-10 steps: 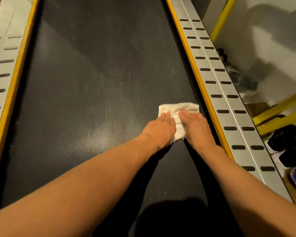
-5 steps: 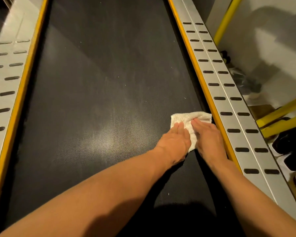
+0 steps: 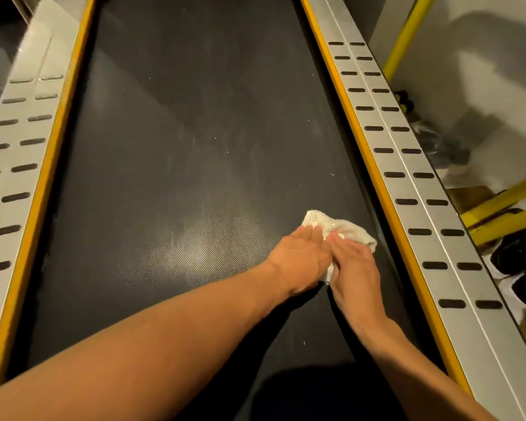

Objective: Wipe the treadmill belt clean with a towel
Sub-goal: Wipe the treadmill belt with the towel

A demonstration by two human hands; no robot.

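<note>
Towel [image 3: 351,227] first: white and bunched, it lies on the treadmill belt [image 3: 179,153], toward the belt's right edge and in the nearer half of my view. Both hands are on top of it. The left hand [image 3: 301,258] lies palm down, fingers straight and close together, their tips pressing the towel's left part. The right hand [image 3: 357,265] is palm down just beside it, fingers stretched out over the towel's right part. I read neither hand as curled round the cloth; both simply press it flat against the belt. The hands touch along their inner sides, and a sliver of towel shows between them near the wrists. The towel's far corner sticks out beyond the fingertips, and its right end reaches past the right hand, near the yellow strip [image 3: 386,208] that borders the belt. Whether it touches that strip I cannot tell.

Both forearms come in from the bottom of my view, the left one crossing much of the belt. The belt is dark and finely textured, with a pale glare patch left of the hands and a few light specks. Beyond the yellow strip runs the right side rail [image 3: 419,189], silver with two rows of dark slots; the left side rail [image 3: 16,165] matches it. Past the right rail I see yellow bars [image 3: 504,205] and dark shoes [image 3: 520,256].
</note>
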